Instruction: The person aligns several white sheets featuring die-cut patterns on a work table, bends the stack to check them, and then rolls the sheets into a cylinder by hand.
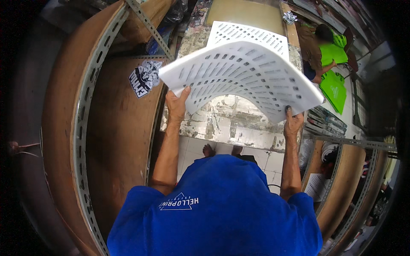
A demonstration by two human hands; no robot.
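Observation:
A thick stack of white printed sheets [239, 74] bends in an arch between my two hands, above the near part of a paint-stained table [222, 126]. Rows of small dark marks cover its face. My left hand [176, 104] grips the near left corner, thumb on top. At the near right corner my right hand [293, 121] holds the stack the same way, its thumb darkly stained. Fingers of both hands are mostly hidden under the paper. Behind the held stack, more printed sheets [252, 34] lie on the table, partly covered by it.
Wooden shelves [115, 141] with perforated metal posts stand close on my left, bearing a black-and-white sticker [146, 77]. More shelving [341, 183] is at lower right. Beyond the table's right side, a person [314, 51] handles bright green cloth items [333, 89]. A yellowish panel [243, 13] lies at the far end.

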